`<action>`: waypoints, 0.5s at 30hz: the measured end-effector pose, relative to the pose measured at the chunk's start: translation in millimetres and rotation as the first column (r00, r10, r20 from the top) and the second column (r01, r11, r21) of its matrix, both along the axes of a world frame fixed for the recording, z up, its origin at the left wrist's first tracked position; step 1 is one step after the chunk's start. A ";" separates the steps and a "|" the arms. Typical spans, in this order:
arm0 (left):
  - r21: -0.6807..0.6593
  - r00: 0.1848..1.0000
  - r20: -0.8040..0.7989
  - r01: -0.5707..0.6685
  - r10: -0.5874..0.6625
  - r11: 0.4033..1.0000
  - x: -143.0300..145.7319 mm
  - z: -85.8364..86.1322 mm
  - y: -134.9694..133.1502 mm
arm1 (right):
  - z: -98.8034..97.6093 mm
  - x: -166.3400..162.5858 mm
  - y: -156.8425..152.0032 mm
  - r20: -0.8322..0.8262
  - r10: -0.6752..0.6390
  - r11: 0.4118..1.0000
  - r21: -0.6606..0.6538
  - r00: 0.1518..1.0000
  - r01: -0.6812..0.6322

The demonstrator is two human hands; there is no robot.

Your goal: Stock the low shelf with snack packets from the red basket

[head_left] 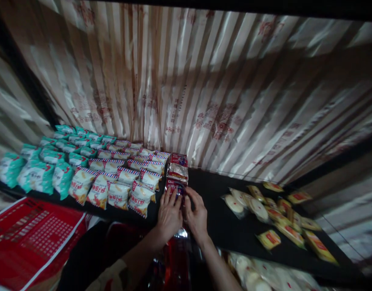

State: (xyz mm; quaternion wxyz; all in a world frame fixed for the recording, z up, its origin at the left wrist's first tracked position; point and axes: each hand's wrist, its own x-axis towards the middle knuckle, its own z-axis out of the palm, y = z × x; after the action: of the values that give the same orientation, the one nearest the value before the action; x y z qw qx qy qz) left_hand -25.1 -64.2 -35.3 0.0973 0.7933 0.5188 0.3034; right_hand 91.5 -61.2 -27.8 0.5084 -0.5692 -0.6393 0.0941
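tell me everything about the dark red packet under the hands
The dark red packet is a glossy plastic pouch, its print too dim to read. It lies on the black shelf, just in front of a second red packet and beside the striped bags. Fingers of the left hand and right hand cover its near end.

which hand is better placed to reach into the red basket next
Probably the left hand. Both hands rest on the red packet, but the basket lies low on the left, on that hand's side; the right hand would have to cross over the left arm.
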 end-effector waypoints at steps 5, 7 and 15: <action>0.005 0.988 0.156 0.013 -0.013 1.000 -30.2 -5.2 -22.3 | -14.3 -45.5 -82.3 -0.112 0.049 0.995 -0.076 0.993 -0.058; -0.006 0.967 0.254 0.006 -0.004 1.000 -49.8 -20.2 -43.9 | -28.6 -61.2 -109.9 -0.135 0.040 0.991 -0.124 0.990 -0.057; -0.671 0.878 0.176 -0.224 0.445 0.706 -108.5 -112.6 -135.2 | -109.1 -108.0 -136.0 0.014 0.345 0.751 -0.604 0.939 -0.267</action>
State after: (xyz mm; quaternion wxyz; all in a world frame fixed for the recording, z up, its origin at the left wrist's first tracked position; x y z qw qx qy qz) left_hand -133.5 -199.4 -147.9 0.3847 0.5428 0.7035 0.2501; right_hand -16.5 -197.2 -136.9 0.2412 -0.5916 -0.6924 0.3353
